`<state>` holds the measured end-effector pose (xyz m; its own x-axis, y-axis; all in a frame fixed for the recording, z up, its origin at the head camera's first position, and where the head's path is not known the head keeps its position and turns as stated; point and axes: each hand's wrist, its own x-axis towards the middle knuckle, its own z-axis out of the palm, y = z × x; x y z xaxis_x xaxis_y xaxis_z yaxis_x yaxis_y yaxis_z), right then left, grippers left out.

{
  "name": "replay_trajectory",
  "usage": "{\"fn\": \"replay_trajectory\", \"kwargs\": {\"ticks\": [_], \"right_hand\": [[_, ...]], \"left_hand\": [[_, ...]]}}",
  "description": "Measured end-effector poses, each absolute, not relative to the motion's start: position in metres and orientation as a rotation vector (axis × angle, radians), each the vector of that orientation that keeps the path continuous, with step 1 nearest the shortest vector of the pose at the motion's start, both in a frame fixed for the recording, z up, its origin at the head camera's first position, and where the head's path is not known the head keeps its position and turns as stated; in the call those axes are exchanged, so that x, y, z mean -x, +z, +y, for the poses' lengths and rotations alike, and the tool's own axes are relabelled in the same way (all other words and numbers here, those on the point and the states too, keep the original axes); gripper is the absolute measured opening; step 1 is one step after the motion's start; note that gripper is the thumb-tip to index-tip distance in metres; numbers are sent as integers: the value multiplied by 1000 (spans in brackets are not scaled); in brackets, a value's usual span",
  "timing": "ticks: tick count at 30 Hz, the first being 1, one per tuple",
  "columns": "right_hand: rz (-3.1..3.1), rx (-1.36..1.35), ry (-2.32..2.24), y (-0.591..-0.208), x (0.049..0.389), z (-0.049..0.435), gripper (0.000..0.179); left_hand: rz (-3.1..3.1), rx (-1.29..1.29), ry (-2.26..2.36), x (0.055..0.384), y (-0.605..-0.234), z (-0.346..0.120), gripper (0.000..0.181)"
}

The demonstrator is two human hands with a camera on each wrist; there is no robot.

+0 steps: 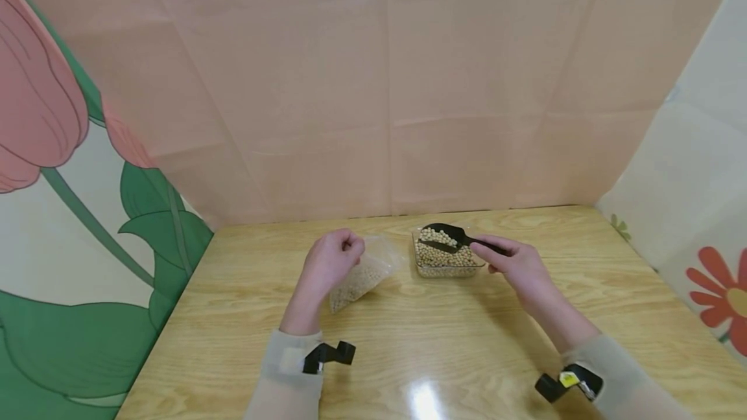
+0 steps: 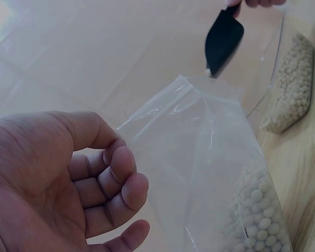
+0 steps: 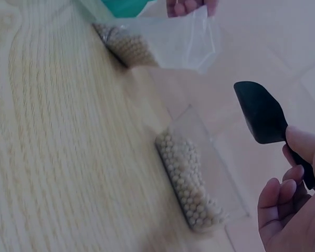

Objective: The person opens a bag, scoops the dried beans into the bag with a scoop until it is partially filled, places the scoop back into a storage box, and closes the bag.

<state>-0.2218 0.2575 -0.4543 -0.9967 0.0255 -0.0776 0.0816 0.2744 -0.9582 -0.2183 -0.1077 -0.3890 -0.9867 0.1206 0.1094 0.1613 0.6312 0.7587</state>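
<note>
My left hand [image 1: 331, 259] pinches the upper edge of a clear plastic bag [image 2: 199, 142] between thumb and forefinger. Pale round beans [image 2: 260, 218], soybean-like, lie in the bag's bottom, which rests on the table. In my right hand [image 1: 521, 266] is the handle of a small black scoop [image 3: 262, 113]. The head view shows beans [image 1: 439, 236] heaped in its bowl. The scoop hangs over a clear rectangular container [image 1: 446, 272], also holding many of the same beans. To the left of this container stands the bag, its top tilted toward the scoop.
Both things stand on a wood-grain table [image 1: 408, 342], near its back edge. A plain pinkish cloth backdrop [image 1: 385, 83] rises behind it. Flower-printed panels [image 1: 76, 245] flank the table on the left and right. Each wrist carries a black camera mount [image 1: 329, 355].
</note>
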Motion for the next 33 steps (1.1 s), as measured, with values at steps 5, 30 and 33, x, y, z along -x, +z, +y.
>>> {"fn": "replay_trajectory", "kwargs": {"ticks": [5, 30, 33], "right_hand": [[2466, -68, -1851, -444, 217, 248, 72], [2436, 57, -1846, -431, 211, 206, 63], [2433, 65, -1853, -431, 211, 202, 60]], "left_hand": [[-2787, 241, -1316, 218, -390, -108, 25], [-2791, 221, -1303, 219, -388, -108, 23], [-2796, 208, -1304, 219, -388, -108, 22]]}}
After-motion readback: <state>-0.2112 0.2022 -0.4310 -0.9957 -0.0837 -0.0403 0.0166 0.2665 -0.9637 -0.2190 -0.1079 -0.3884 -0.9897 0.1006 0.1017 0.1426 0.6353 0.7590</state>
